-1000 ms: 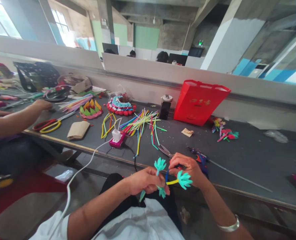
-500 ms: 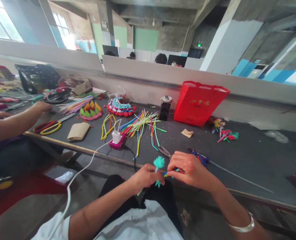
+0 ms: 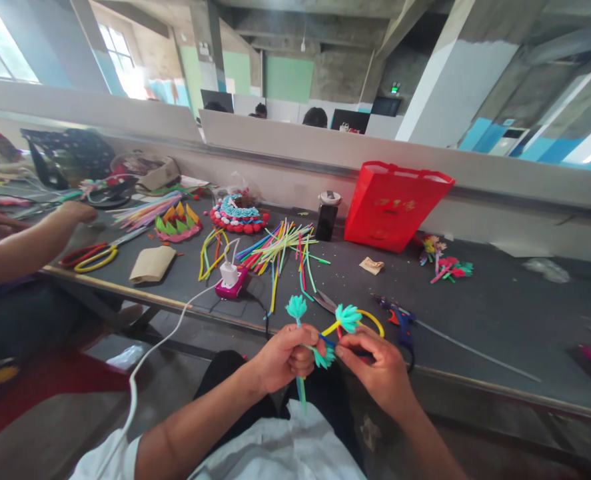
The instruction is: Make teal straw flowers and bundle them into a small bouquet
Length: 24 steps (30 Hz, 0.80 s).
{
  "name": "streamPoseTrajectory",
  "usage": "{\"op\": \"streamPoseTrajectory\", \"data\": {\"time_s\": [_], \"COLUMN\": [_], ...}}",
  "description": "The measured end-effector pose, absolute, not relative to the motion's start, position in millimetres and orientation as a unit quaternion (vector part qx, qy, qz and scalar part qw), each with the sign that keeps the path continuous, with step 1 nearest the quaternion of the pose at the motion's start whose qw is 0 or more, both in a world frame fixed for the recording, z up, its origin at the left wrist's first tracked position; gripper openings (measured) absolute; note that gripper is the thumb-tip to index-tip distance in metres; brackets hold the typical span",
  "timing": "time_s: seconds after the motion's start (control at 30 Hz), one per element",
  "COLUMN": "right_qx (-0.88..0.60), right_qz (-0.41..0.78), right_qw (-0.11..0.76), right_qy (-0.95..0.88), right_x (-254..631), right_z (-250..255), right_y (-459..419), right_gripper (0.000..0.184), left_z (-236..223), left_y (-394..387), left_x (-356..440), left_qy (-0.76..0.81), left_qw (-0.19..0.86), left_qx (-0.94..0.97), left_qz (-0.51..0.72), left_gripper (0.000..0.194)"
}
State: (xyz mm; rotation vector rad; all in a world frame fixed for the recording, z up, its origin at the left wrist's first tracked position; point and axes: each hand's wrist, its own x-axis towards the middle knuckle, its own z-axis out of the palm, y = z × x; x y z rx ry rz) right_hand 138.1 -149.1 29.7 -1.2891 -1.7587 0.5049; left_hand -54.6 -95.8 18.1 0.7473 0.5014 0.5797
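Observation:
My left hand (image 3: 290, 357) is closed around the thin stems of turquoise craft flowers. One flower head (image 3: 296, 307) stands up above the fist, and another head (image 3: 324, 357) points down to the right. A third turquoise head (image 3: 348, 318) shows between the hands; which stem bears it is unclear. Thumb and fingers of my right hand (image 3: 375, 367) are pinched at the end of a short blue stem (image 3: 328, 341) that runs to the left hand. Just behind lie scissors (image 3: 375, 320) with a yellow handle loop, partly covered by the third flower.
A glue gun (image 3: 400, 317) with a long stick lies right of the scissors. Colourful stems (image 3: 285, 243), a power socket (image 3: 231, 283), a dark bottle (image 3: 328, 217) and a red bag (image 3: 398, 210) are on the table. Another person's arm (image 3: 35, 233) reaches in at left.
The right hand has lowered and turned, uncovering the scissors' yellow handle. The flowers have shifted in the left hand, and more turquoise heads show. The view has moved slightly.

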Motion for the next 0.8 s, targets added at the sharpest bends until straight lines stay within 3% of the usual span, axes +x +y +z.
{"op": "streamPoseTrajectory", "data": {"time_s": [0.27, 0.5, 0.67, 0.8], "right_qx": [-0.474, -0.478, -0.497, -0.51], "right_qz": [0.367, 0.372, 0.364, 0.371], "right_qw": [0.447, 0.465, 0.469, 0.456], "right_qy": [-0.664, -0.646, -0.633, -0.628], "right_x": [146.0, 152.0, 156.2, 156.5], "right_z": [19.9, 8.3, 9.3, 13.9], "right_y": [-127.1, -120.9, -121.6, -122.3], "right_gripper": [0.011, 0.013, 0.016, 0.017], "left_z": [18.9, 33.7, 40.8, 36.0], "left_y": [-97.5, -95.6, -93.2, -89.4], "left_x": [-61.3, -69.5, -70.9, -72.0], "left_qy": [0.179, 0.237, 0.294, 0.268], "left_qw": [0.884, 0.832, 0.761, 0.79], "left_qx": [0.403, 0.483, 0.546, 0.508], "left_qz": [0.159, 0.132, 0.192, 0.214], "left_gripper": [0.019, 0.027, 0.035, 0.033]}}
